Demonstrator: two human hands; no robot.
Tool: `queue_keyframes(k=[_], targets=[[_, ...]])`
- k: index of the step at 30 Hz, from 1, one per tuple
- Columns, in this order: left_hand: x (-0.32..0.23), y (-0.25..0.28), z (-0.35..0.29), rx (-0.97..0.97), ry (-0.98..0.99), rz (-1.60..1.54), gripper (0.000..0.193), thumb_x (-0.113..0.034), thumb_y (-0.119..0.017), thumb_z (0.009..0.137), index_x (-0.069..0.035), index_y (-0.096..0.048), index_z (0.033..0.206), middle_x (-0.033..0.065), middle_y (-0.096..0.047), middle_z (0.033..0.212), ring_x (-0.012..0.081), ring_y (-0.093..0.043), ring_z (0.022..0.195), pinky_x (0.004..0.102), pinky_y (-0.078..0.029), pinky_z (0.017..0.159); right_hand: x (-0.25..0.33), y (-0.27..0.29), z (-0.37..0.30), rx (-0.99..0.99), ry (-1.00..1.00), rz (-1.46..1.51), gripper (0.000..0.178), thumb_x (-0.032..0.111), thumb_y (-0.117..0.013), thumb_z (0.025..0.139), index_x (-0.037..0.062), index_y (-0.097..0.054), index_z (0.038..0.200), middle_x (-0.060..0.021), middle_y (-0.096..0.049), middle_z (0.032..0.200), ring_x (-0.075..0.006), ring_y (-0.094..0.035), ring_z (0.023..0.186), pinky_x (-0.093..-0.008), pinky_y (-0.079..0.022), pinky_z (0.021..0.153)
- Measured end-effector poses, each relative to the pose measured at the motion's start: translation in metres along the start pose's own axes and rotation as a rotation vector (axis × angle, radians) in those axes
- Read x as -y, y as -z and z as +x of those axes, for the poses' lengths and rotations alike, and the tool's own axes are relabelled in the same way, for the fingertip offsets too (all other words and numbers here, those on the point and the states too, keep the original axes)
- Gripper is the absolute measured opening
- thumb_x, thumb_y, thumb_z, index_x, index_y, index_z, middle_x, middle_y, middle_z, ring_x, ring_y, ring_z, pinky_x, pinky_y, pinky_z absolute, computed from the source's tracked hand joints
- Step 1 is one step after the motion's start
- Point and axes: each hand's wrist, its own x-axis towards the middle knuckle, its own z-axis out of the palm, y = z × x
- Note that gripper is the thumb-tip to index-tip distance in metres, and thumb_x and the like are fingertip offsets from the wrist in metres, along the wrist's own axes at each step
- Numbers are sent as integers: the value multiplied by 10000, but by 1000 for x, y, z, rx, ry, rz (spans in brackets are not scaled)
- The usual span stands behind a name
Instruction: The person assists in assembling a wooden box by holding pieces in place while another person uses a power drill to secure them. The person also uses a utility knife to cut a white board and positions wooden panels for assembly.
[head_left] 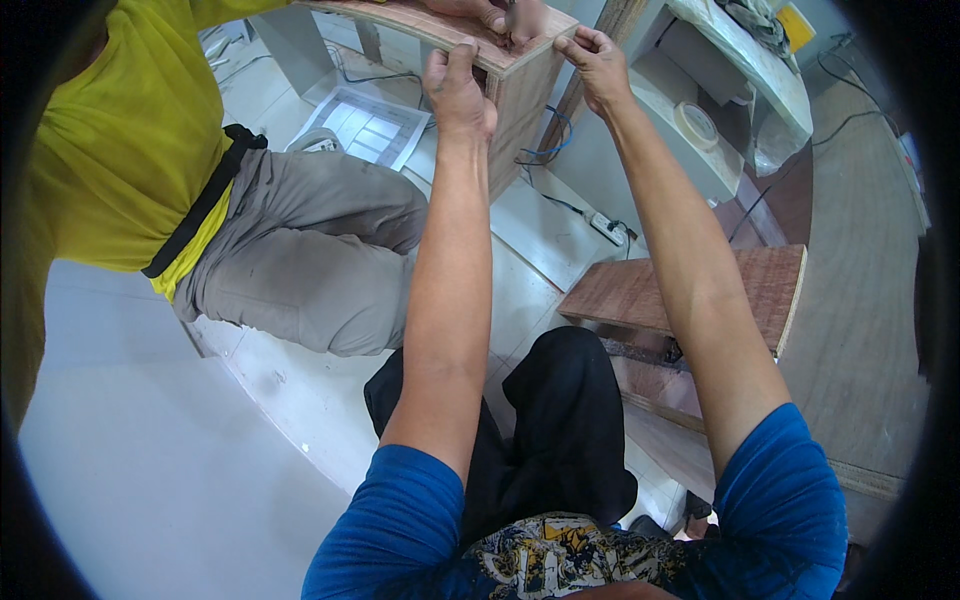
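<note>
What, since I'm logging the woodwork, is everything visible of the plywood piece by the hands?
The box-like plywood piece looks reddish-brown and grained, with paler edges. Its long, roughly level top panel meets an upright end panel at a corner; the picture's upper edge cuts part off. The wearer's left hand is at the top's near edge, the right hand by the end corner; whether either grips is unclear. A co-worker's hand is on top.

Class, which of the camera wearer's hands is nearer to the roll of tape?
Right. The right hand, by the right edge of the wooden box, is left of the roll of tape; the left hand, at the box's near edge, is farther left.
</note>
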Motion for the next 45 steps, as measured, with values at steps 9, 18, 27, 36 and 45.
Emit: queue_keyframes(k=[9,18,27,36,45], targets=[[3,-4,4,-79,-55,28,142,-92,-636,862,11,-570,935,98,-622,922,189,-590,863,374,-503,832,-8,7,7,14,16,6,703,176,-867,825,-105,-502,1356,-162,-613,1260,-213,-601,1157,-312,-492,1009],[0,-6,6,-66,-83,29,132,-95,-630,859,3,-552,902,98,-613,917,182,-580,857,368,-501,823,-7,2,6,25,9,41,675,161,-851,841,-101,-502,1355,-160,-622,1249,-211,-601,1157,-319,-488,1016],[0,-5,4,-86,-71,48,137,-89,-629,865,16,-548,901,107,-611,928,185,-581,879,375,-497,846,-5,1,4,24,24,29,658,165,-850,843,-96,-514,1345,-166,-627,1259,-220,-597,1184,-332,-468,1048],[-1,-6,3,-56,-77,32,151,-104,-641,860,7,-549,906,98,-608,924,188,-582,879,377,-498,851,-7,1,4,20,37,26,666,166,-853,839,-98,-512,1347,-165,-624,1260,-224,-597,1181,-333,-462,1058],[-7,-5,2,-23,-38,44,207,-75,-611,867,49,-561,1025,134,-606,976,229,-603,931,401,-506,884,-3,-2,1,17,40,19,686,173,-857,835,-102,-504,1355,-174,-620,1270,-231,-592,1195,-340,-466,1060]])
